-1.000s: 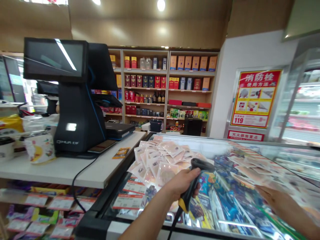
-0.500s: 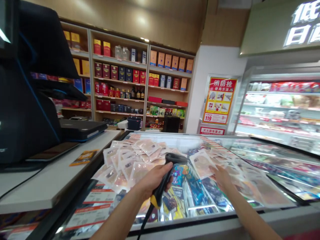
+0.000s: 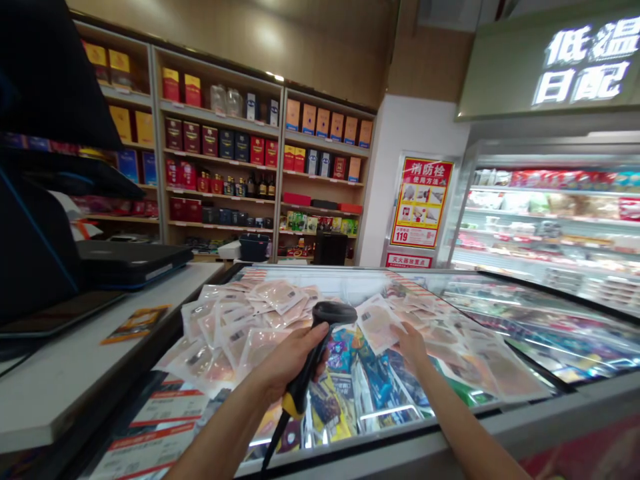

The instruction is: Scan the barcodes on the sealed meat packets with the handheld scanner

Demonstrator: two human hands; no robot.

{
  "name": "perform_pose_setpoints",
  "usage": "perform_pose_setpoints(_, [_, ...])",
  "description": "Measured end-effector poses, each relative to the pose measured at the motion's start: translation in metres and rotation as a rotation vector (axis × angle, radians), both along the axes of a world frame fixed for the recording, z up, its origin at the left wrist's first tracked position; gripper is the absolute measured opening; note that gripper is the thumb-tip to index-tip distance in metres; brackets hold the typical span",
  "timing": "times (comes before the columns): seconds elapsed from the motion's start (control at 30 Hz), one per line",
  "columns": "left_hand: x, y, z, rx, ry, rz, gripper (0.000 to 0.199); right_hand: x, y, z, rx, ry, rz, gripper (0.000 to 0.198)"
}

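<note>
My left hand [image 3: 295, 357] is wrapped round the handle of a black barcode scanner [image 3: 333, 312] with a yellow base and a trailing cord. Its head points right, toward a flat, clear-and-white plastic packet [image 3: 379, 323]. That packet is pinched at its right edge by my right hand [image 3: 412, 345], just above the glass. On the freezer's glass top, a pile of similar packets [image 3: 225, 327] spreads to the left of the scanner. More packets [image 3: 465, 340] lie to the right of my right hand.
The glass-topped freezer [image 3: 380, 423] shows colourful bags beneath. On the left, a white counter [image 3: 65, 373] carries an orange packet [image 3: 135, 323] and a black checkout machine [image 3: 45, 200]. Behind stand shelves of boxes [image 3: 220, 140], a red fire-hydrant sign [image 3: 421, 202] and a lit refrigerated case [image 3: 550, 220].
The view has turned slightly right, so the surroundings sit further left. The packet in my right hand is now closer to the scanner head. Both hands keep their hold.
</note>
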State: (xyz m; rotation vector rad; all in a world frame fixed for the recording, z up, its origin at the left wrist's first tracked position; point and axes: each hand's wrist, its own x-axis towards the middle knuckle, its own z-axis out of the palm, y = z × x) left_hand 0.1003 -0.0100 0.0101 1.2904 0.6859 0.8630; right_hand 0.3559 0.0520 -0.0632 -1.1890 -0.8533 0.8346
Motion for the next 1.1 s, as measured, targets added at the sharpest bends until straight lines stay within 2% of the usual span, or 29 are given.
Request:
perform_pose_setpoints(0.13, [0.001, 0.000, 0.002, 0.000, 0.017, 0.051, 0.032, -0.011, 0.013, -0.005, -0.003, -0.151, -0.014, 0.024])
perform_pose_setpoints(0.27, [0.000, 0.000, 0.001, 0.000, 0.029, 0.108, 0.033, -0.030, 0.027, -0.004, -0.035, -0.747, -0.021, 0.026])
perform_pose_setpoints(0.33, [-0.002, -0.001, 0.001, -0.011, 0.033, 0.135, 0.033, -0.027, 0.026, 0.000, -0.070, -1.041, -0.054, 0.030])
perform_pose_setpoints(0.43, [-0.006, -0.005, 0.000, -0.024, 0.056, 0.182, 0.034, 0.004, 0.009, 0.007, -0.189, -1.298, -0.227, 0.043])
perform_pose_setpoints(0.5, [-0.008, -0.007, -0.001, -0.016, 0.087, 0.190, 0.036, 0.039, -0.011, 0.010, -0.333, -1.391, -0.344, 0.050])
perform_pose_setpoints(0.57, [-0.007, -0.006, -0.002, -0.013, 0.093, 0.168, 0.036, 0.071, -0.032, 0.008, -0.466, -1.463, -0.346, 0.048])
perform_pose_setpoints(0.63, [-0.005, -0.005, -0.004, -0.026, 0.066, 0.137, 0.036, 0.094, -0.048, 0.005, -0.521, -1.517, -0.311, 0.036])
perform_pose_setpoints(0.73, [0.001, -0.006, -0.005, -0.051, 0.043, 0.106, 0.035, 0.102, -0.056, 0.000, -0.423, -1.569, -0.280, 0.026])
perform_pose_setpoints(0.83, [0.002, -0.010, -0.002, -0.045, 0.056, 0.099, 0.035, 0.090, -0.049, -0.001, -0.143, -1.499, -0.309, 0.028])
perform_pose_setpoints(0.93, [-0.003, -0.012, -0.001, -0.026, 0.051, 0.088, 0.034, 0.070, -0.039, -0.001, 0.152, -1.242, -0.317, 0.027])
perform_pose_setpoints(1.03, [-0.010, -0.009, -0.003, -0.019, 0.042, 0.064, 0.031, 0.044, -0.032, 0.002, 0.242, -0.938, -0.290, 0.025])
perform_pose_setpoints(1.1, [-0.014, -0.007, -0.005, -0.010, 0.041, 0.055, 0.032, 0.027, -0.027, 0.004, 0.292, -0.856, -0.275, 0.021])
